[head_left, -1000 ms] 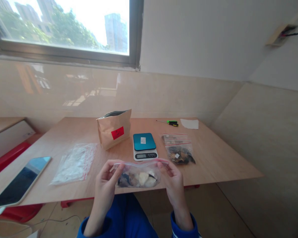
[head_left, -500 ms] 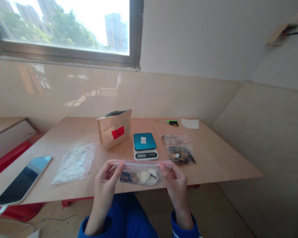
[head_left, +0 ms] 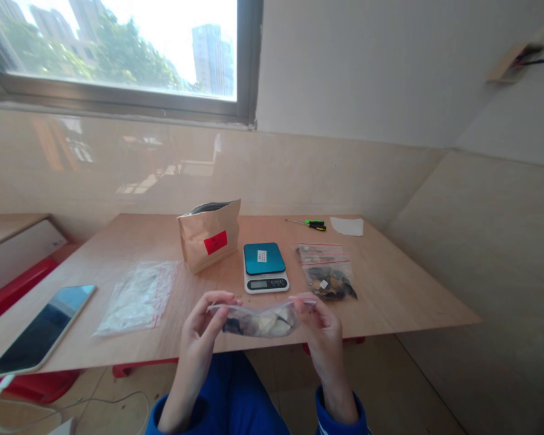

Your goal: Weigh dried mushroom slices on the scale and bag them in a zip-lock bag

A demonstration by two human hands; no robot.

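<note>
My left hand (head_left: 198, 335) and my right hand (head_left: 321, 329) pinch the two top corners of a small clear zip bag (head_left: 259, 322) with pale and dark pieces in it. I hold it above the near edge of the wooden table (head_left: 390, 290), tilted nearly flat. Just behind it on the table sits a small digital scale (head_left: 263, 266) with a teal top. A brown paper pouch (head_left: 208, 234) with a red label stands open to the left of the scale.
Filled zip bags (head_left: 329, 275) lie right of the scale, and a stack of empty zip bags (head_left: 138, 296) lies to the left. A phone (head_left: 40, 329) rests at the table's left edge. A green screwdriver (head_left: 312, 224) and a white paper (head_left: 347, 226) lie at the back.
The bag has tipped from hanging upright to nearly flat, and both hands have shifted slightly right and down with it.
</note>
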